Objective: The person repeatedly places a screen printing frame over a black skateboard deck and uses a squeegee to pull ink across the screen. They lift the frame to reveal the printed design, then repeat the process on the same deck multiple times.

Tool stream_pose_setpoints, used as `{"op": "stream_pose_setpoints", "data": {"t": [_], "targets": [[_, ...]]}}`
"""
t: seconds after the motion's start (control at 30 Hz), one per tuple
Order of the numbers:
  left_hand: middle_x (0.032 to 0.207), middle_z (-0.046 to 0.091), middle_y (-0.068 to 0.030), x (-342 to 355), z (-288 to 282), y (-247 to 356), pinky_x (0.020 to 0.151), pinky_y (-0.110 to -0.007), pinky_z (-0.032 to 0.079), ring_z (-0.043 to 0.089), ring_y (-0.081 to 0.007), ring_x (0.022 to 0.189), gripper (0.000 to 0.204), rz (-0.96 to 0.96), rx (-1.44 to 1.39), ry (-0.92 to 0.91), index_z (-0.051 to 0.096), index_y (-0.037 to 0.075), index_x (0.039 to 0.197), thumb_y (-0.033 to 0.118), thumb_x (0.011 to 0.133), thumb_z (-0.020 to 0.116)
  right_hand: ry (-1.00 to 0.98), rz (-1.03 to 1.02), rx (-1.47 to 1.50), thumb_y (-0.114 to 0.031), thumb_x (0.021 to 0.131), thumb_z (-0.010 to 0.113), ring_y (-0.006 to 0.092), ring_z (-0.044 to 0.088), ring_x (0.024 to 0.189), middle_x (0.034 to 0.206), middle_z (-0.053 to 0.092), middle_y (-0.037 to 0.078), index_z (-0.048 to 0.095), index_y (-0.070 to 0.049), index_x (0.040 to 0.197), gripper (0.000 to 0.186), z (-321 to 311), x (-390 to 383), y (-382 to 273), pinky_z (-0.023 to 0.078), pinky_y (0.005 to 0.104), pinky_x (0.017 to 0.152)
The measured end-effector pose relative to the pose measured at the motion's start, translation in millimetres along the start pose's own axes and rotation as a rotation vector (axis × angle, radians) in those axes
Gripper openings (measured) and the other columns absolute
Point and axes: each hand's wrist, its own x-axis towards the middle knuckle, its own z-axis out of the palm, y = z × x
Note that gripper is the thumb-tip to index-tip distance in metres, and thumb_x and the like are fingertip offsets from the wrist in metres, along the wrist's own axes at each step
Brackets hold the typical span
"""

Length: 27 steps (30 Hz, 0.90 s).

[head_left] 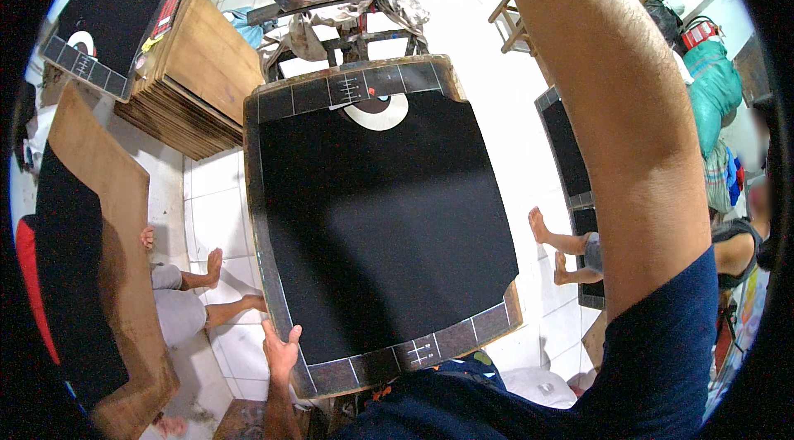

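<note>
Right arm (641, 126) nearest, fingers out of view; left hand (281, 352), fingers apart, touches black board (389, 233), probably steadying its edge.

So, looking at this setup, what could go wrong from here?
1. The left hand is only at the left edge of the dark-bordered board, near its near corner, so a push there might swivel it.
2. The right arm is raised with its hand out of view, so a knock could go unseen.
3. At left, a co-worker's hand is on a brown panel that looks close to the board stack; turning it might bump that.
</note>
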Motion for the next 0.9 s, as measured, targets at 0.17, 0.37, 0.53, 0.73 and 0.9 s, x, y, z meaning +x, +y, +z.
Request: {"op": "stream_pose_setpoints", "data": {"t": [0.17,0.37,0.53,0.73,0.9], "targets": [[0.094,0.068,-0.0228,7,11,-17,0.085,-0.050,0.052,0.067,-0.0441,0.091,0.069,-0.112,0.207,0.126,0.048,0.003,0.111,0.043,0.074,0.091,0.056,-0.084,-0.064,-0.030,0.084,0.072,0.0372,0.069,0.113,0.117,0.074,0.018,0.073,-0.012,0.117,0.038,-3,-17,2,0.054,0.0458,0.097],[0.132,0.055,-0.0238,23,11,32,0.101,-0.059,0.043,0.054,-0.0423,0.123,0.085,-0.105,0.380,0.134,0.053,-0.001,0.122,0.059,0.073,0.086,0.122,-0.099,0.017,-0.026,0.085,0.074,0.0295,0.065,0.109,0.110,0.071,0.007,0.071,-0.019,0.119,0.035,12,-94,27,0.041,0.0508,0.103],[0.149,0.050,-0.0216,57,25,216,0.109,-0.051,0.045,0.054,-0.0348,0.135,0.072,0.436,-0.759,-0.059,0.038,0.001,0.152,0.034,0.099,0.072,0.224,-0.256,0.052,-0.009,0.076,0.072,0.0297,0.063,0.109,0.107,0.069,0.007,0.070,-0.017,0.115,0.040,31,-236,66,0.040,0.0499,0.103],[0.161,0.035,-0.0149,85,78,299,0.122,-0.056,0.027,0.033,-0.0348,0.150,0.091,-0.602,-1.601,-0.077,0.038,0.010,0.156,0.071,0.090,0.056,0.098,-0.282,0.048,0.004,0.072,0.065,0.0287,0.059,0.105,0.101,0.065,0.005,0.068,-0.012,0.110,0.042,70,-387,99,0.037,0.0488,0.101],[0.137,0.054,-0.0181,101,133,205,0.109,-0.047,0.042,0.056,-0.0343,0.124,0.069,-0.595,-1.198,-0.002,0.049,0.007,0.142,0.052,0.093,0.066,-0.236,-0.231,-0.053,-0.002,0.074,0.070,0.0278,0.059,0.104,0.101,0.063,0.005,0.066,-0.015,0.111,0.039,133,-389,140,0.039,0.0481,0.098]]}}
